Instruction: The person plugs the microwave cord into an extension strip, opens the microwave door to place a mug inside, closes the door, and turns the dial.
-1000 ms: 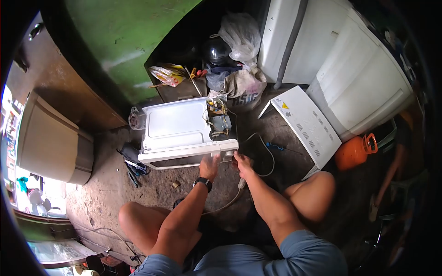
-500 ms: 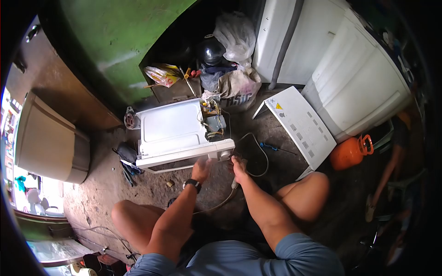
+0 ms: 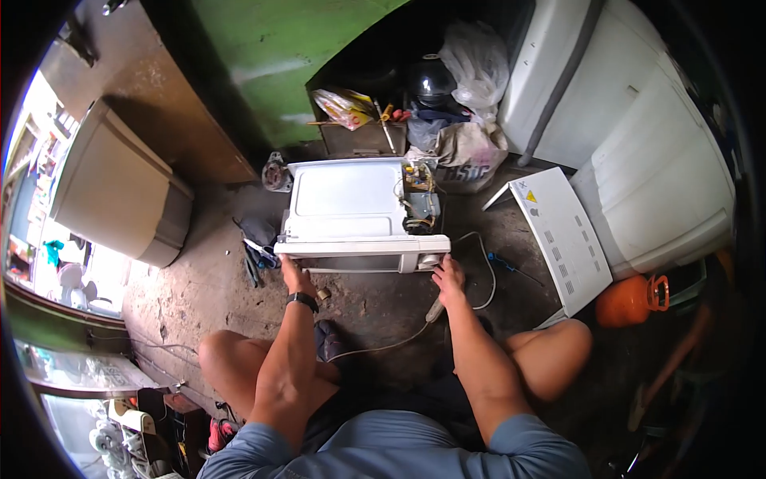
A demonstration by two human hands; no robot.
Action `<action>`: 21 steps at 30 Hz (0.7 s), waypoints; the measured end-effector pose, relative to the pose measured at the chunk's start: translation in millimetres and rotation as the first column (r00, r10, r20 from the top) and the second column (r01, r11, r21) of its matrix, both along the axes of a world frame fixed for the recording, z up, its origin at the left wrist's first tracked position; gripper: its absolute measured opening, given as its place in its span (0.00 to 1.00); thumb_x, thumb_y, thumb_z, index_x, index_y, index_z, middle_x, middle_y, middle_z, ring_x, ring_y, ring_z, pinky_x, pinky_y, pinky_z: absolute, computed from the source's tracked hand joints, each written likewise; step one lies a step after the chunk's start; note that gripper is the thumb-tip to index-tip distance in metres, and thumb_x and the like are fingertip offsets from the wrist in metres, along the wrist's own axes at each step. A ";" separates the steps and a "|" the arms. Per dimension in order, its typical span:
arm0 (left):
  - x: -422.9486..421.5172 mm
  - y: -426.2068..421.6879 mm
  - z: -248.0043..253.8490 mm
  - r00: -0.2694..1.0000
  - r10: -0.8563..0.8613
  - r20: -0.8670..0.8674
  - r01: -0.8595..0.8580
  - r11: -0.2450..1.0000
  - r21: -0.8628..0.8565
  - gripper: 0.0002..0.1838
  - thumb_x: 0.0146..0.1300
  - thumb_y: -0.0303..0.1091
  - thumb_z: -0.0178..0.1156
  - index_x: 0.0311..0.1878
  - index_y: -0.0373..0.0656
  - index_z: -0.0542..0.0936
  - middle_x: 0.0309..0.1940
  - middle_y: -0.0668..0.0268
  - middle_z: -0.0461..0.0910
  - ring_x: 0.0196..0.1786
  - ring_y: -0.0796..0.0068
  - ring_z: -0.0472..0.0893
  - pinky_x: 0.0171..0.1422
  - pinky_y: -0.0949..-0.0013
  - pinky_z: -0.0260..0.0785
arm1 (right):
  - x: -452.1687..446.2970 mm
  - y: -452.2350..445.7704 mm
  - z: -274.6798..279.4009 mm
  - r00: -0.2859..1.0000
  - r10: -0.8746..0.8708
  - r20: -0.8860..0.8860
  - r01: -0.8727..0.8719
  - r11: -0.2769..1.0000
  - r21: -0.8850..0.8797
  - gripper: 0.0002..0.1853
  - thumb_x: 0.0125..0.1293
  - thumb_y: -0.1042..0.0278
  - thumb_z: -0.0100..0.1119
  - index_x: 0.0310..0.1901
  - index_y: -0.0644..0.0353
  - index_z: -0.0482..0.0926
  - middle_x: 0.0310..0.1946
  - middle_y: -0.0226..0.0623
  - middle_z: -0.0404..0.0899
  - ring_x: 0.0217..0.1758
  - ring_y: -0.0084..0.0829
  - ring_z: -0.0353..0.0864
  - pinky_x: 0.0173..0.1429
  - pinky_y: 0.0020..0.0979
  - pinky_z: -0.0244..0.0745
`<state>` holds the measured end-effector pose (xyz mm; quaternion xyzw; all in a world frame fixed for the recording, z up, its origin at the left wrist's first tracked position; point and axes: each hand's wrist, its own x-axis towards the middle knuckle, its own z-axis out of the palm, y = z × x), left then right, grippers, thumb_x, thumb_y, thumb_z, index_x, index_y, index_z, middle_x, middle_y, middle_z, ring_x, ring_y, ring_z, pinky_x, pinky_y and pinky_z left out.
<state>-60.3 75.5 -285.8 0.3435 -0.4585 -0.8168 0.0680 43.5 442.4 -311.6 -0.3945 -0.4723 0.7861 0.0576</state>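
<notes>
Nearest us: two arms, left [image 3: 281,363] and right [image 3: 483,363], both stretched forward, elbows slightly bent, now set wider than half a second ago. One watch [image 3: 302,299], left wrist. Left hand [image 3: 297,277] changed most: it was near the knob end of the front, now we have it at the other end, fingers grasping the corner. Right hand [image 3: 449,279] was just off the front; now its fingers grasp the opposite corner, beside the knob [image 3: 429,261]. Wrists about straight, both hands low on the front.

One plug [image 3: 435,311] under the right forearm, cord trailing across the floor [image 3: 375,307]. One microwave [image 3: 347,199], on the floor straight ahead, between the hands; inner parts [image 3: 421,203] exposed at its right. Clock centred on it: left hand 7, right hand 4.

Further out, we count one blue screwdriver [image 3: 503,262] between 3 and 4, one vented white cover [image 3: 562,239] at 3 with one yellow warning triangle [image 3: 530,195], one orange canister [image 3: 626,303] near 4, one round metal part [image 3: 276,173] at 10. Far back: printed sack [image 3: 471,156] at 2, glossy black dome [image 3: 433,84] at 1, beige appliance [image 3: 116,184] at 9.
</notes>
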 end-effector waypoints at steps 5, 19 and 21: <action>-12.2 4.4 2.1 1.000 0.021 0.018 -0.022 0.999 0.044 0.41 0.65 0.71 0.51 0.70 0.50 0.66 0.67 0.70 0.70 0.65 0.68 0.70 0.69 0.55 0.57 | -6.9 5.0 -12.4 0.999 0.033 -0.041 -0.033 0.999 0.002 0.24 0.73 0.46 0.54 0.60 0.55 0.70 0.54 0.35 0.76 0.59 0.35 0.75 0.61 0.39 0.71; -54.2 -36.8 -12.5 0.989 -0.143 0.030 0.136 0.824 -0.551 0.31 0.73 0.49 0.53 0.64 0.30 0.65 0.55 0.53 0.77 0.56 0.64 0.76 0.62 0.65 0.65 | 0.5 -29.2 16.3 0.998 0.056 -0.019 -0.056 0.998 -0.040 0.32 0.71 0.39 0.53 0.68 0.49 0.61 0.70 0.35 0.63 0.75 0.40 0.59 0.72 0.54 0.57; -42.1 -30.5 9.0 0.988 -0.133 0.072 0.148 0.758 -0.636 0.29 0.73 0.50 0.52 0.59 0.30 0.67 0.51 0.54 0.77 0.53 0.65 0.75 0.60 0.65 0.65 | 2.7 -26.7 10.4 0.997 0.070 -0.013 -0.070 0.997 -0.022 0.33 0.71 0.39 0.54 0.68 0.49 0.61 0.70 0.35 0.63 0.75 0.40 0.59 0.72 0.54 0.57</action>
